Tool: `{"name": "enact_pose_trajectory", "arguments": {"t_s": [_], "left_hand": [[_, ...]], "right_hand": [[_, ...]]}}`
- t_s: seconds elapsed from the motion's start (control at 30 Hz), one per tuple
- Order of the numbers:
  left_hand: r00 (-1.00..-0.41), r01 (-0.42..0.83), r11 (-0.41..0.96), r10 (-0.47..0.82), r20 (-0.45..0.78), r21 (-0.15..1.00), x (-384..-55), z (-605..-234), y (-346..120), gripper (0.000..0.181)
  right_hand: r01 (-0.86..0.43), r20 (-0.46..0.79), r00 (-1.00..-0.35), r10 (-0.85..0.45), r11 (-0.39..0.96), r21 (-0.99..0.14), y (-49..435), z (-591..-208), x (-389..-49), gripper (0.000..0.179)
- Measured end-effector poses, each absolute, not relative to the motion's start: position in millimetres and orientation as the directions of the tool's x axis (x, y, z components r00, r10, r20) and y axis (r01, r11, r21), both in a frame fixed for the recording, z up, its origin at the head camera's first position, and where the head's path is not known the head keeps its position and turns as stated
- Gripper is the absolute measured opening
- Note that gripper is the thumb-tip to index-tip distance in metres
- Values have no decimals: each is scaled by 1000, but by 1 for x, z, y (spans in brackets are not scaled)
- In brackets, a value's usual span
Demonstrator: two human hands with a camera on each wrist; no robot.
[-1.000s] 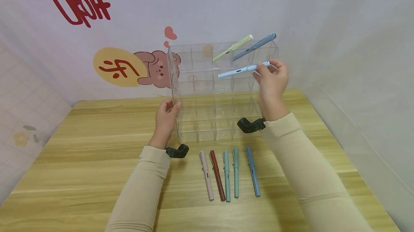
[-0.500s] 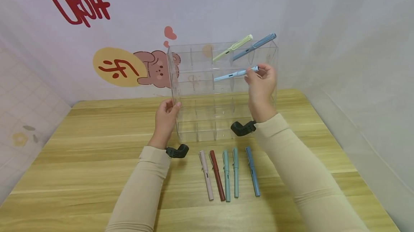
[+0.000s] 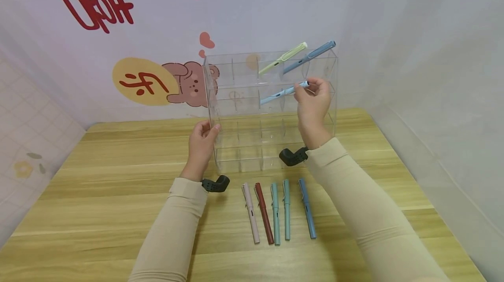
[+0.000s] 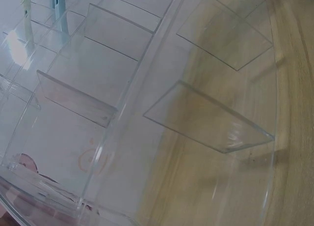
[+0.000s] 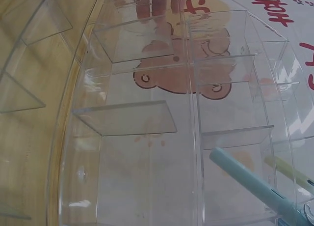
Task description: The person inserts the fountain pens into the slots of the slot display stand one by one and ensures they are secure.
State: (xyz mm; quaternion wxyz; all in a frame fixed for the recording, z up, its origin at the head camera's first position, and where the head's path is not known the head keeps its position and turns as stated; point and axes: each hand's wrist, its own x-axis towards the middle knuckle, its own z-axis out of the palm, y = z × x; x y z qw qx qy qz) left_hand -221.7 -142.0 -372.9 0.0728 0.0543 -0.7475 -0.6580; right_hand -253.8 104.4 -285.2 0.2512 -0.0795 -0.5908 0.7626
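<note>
My right hand point(image 3: 314, 109) pinches a light blue pen point(image 3: 275, 96) near its capped end. The pen slants down to the left, its lower end inside a second-row compartment of the clear acrylic pen rack point(image 3: 249, 159). In the right wrist view, that same light blue pen point(image 5: 248, 183) reaches in past a divider. My left hand point(image 3: 201, 144) grips the rack's left side, thumb at the front edge. Two pens lean in the top row: a pale green pen point(image 3: 281, 60) and a grey-blue pen point(image 3: 311, 56).
On the wooden table point(image 3: 118, 212), in front of the rack, several pens lie in a row: a pale pink pen point(image 3: 250, 213), a dark red pen point(image 3: 264, 213), teal pens point(image 3: 276, 214) and a blue pen point(image 3: 307, 208). A printed cloth point(image 3: 378, 28) hangs behind.
My right hand has moved left and slightly down, bringing the light blue pen's lower end into the rack's second row. The left hand stays on the rack's side.
</note>
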Motion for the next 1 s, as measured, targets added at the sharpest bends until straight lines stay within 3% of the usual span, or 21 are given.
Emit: {"name": "enact_pose_trajectory", "arguments": {"t_s": [1.0], "left_hand": [[-981,0,132,-193,26,991,-223,-373,-142,43]], "right_hand": [[-332,283,-866,413,-50,-942,108,-292,-250,31]]}}
